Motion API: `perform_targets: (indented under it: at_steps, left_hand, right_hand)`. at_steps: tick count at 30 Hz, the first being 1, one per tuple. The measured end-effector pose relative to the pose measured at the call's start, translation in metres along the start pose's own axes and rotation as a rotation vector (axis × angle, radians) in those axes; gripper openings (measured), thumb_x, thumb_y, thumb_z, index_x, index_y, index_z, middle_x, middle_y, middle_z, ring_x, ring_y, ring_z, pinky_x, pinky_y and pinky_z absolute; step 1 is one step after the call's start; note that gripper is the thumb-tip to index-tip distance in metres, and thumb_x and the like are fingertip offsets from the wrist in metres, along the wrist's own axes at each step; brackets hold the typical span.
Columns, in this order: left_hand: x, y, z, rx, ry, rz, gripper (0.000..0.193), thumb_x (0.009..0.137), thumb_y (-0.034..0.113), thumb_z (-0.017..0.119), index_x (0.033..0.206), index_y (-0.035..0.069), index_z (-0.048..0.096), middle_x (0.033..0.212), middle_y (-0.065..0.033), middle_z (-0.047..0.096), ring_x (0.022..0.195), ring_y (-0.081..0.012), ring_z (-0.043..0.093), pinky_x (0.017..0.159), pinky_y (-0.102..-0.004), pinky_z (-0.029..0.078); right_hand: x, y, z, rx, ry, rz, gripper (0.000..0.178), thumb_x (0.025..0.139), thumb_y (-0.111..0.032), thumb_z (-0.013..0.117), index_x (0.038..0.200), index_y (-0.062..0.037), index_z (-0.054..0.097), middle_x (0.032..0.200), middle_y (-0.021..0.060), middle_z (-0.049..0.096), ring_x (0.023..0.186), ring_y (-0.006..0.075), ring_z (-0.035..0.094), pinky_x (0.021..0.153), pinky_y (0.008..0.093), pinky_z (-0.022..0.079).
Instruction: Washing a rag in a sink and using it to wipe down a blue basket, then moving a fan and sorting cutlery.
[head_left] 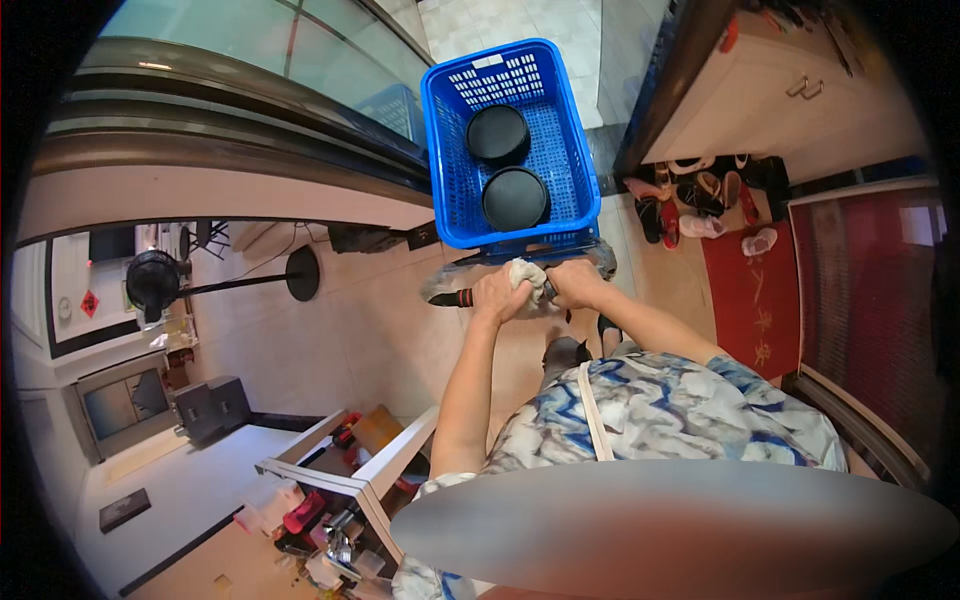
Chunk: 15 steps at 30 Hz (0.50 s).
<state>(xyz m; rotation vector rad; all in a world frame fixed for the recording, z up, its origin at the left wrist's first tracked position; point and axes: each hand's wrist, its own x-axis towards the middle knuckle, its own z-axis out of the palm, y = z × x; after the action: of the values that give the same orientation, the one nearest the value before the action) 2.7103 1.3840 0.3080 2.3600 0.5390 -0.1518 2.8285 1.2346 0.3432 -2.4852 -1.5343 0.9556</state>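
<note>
A blue plastic basket is straight ahead, its sides pierced with slots. Two round black lidded pots or tins stand inside it, one behind the other. At its near end runs a black handle with red bands, partly wrapped in clear plastic. My left hand is closed around this handle, with a crumpled whitish cloth bunched at its fingers. Close beside it, my right hand is closed on the handle too, next to the cloth. What carries the basket is mostly hidden below it.
Dark-framed glass sliding doors flank the basket on the left, a cabinet on the right. Several shoes lie by a red mat. A black pedestal fan stands left. A white-framed cart with odds and ends is near left.
</note>
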Motion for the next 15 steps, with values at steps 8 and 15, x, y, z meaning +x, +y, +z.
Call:
perform_targets:
  at_steps: [8,15]
  left_hand:
    - [0.008,0.014,0.018,-0.048,-0.03,-0.059,0.041,0.075,0.04,0.052,0.104,0.013,0.061,0.092,-0.0198,0.065,0.085,-0.0389,0.061,0.077,-0.0478,0.047]
    - [0.012,0.031,0.019,-0.057,-0.094,-0.077,0.045,0.075,0.045,0.053,0.105,0.012,0.061,0.092,-0.0204,0.066,0.085,-0.0376,0.063,0.078,-0.0467,0.049]
  right_hand:
    - [0.0,0.019,0.006,-0.092,0.065,0.046,0.023,0.065,-0.026,0.068,0.079,-0.0073,0.064,0.076,0.0157,0.066,0.075,0.033,0.065,0.067,0.0444,0.052]
    - [-0.005,0.033,0.01,-0.117,0.045,0.078,0.028,0.067,-0.027,0.068,0.087,-0.0088,0.065,0.076,0.0151,0.066,0.076,0.0327,0.065,0.069,0.0428,0.051]
